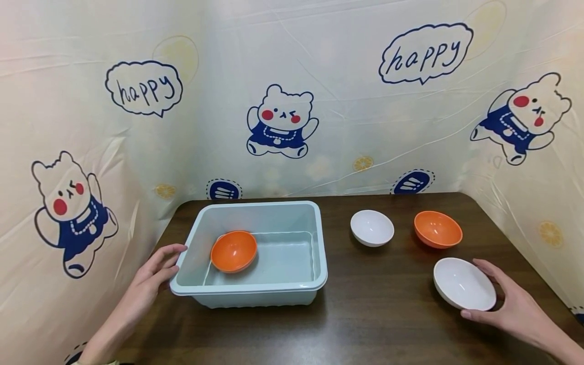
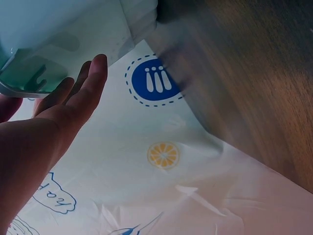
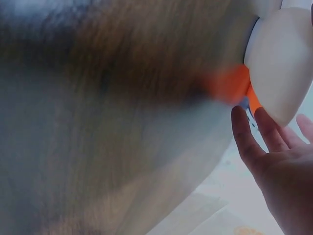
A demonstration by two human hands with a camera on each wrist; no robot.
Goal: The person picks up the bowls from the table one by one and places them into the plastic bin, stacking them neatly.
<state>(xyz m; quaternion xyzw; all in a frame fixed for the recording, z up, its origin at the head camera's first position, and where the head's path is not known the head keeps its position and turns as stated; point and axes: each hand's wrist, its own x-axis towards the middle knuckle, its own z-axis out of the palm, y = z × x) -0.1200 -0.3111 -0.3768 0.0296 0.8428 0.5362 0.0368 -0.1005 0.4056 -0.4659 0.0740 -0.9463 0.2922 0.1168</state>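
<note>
My right hand (image 1: 513, 304) holds a white bowl (image 1: 463, 284) at its right side, thumb at the near rim and fingers at the far side. The bowl tilts a little; whether it touches the table, I cannot tell. In the right wrist view the same white bowl (image 3: 281, 63) shows its outer side beside the fingers. At the left, my left hand (image 1: 152, 276) touches the left rim of a pale blue-green plastic basin (image 1: 251, 289). Fairly straight fingers lie near the basin's outer wall (image 2: 93, 36) in the left wrist view. An orange bowl (image 1: 233, 251) sits inside the basin.
Another white bowl (image 1: 372, 228) and another orange bowl (image 1: 438, 229) stand farther back on the dark wooden table (image 1: 374, 314), right of the basin. A printed cloth (image 1: 337, 101) with bears and "happy" bubbles hangs behind the table and along both sides.
</note>
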